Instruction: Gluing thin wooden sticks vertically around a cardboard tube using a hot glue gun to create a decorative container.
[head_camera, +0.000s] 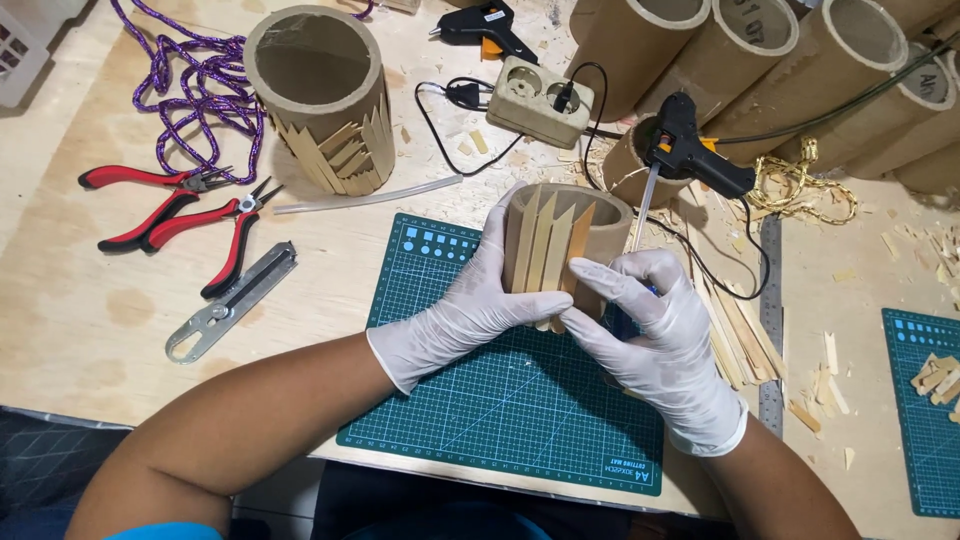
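Both my hands wear white gloves and meet on a short cardboard tube (610, 215) that stands on a green cutting mat (500, 400). Several pale wooden sticks (545, 245) are stuck upright on the tube's near side. My left hand (470, 305) wraps the tube's left side. On the right, my right hand (645, 310) presses its fingers against the rightmost stick. A black glue gun (695, 150) rests just behind the tube with its nozzle pointing down-left.
A second tube covered in sticks (325, 100) stands at the back left beside purple rope (195, 85). Two red-handled pliers (190, 215), a metal cutter (230, 300), a power strip (540, 100), large cardboard tubes (760, 50), loose sticks (735, 335) and a steel ruler (770, 320) lie around.
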